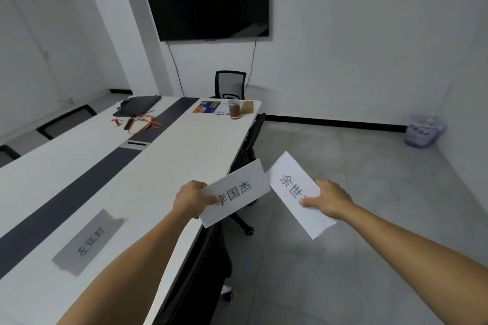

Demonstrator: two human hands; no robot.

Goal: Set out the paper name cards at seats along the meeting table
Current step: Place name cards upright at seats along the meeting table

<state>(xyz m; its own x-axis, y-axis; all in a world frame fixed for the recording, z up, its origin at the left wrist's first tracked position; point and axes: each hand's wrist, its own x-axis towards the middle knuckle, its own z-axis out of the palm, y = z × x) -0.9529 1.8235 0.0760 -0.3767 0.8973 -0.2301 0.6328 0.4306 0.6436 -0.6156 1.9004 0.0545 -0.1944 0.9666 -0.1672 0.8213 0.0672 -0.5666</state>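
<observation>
One card (88,243) lies set near the bench's (163,166) near right edge. Two more remain in hand: left hand (191,199) pinching a card (235,194) over that edge, right hand (328,202) clamping another (295,192) above the floor (343,258). Far seats look unserved.

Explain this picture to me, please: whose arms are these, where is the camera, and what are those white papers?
There is no machine here. A person wears a camera on the head, so you look down along their own bare arms. The left hand pinches one paper name card, and the right hand pinches a second name card; both are held in the air beside the long white meeting table. A third card already sits on the table nearby. At the far end lie a dark folder, orange cords and a jar.
</observation>
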